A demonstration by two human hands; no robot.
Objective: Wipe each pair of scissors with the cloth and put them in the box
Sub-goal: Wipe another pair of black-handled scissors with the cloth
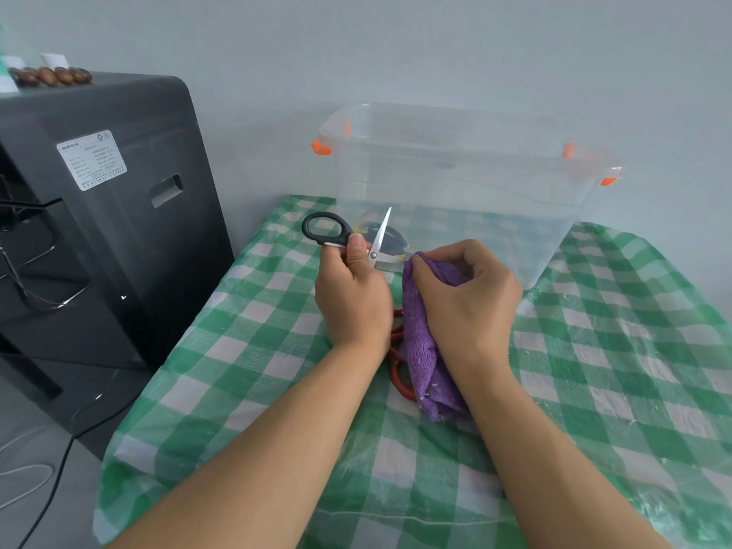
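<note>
Scissors point(358, 239), stiff and sharp-bladed, are being gripped by left hand point(352, 295); right hand point(467, 307) is pinching soft cloth point(424, 342), seemingly wiping one blade.

Soft, even daylight fills the head view, bright without being harsh, and the pale wall point(435, 53) reads a cool grey-blue. Shadows stay faint: only a gentle darkening sits under the forearms on the checked cloth over the surface point(245, 350). The clear box point(455, 184) looks milky, its walls hazing whatever lies behind them, with no hard glare. One scissor blade point(382, 235) catches a bright white glint. The wide lens bows the frame, bending the black cabinet point(130, 200) outward at the left edge. Detail softens toward the corners; the centre stays reasonably sharp.
</note>
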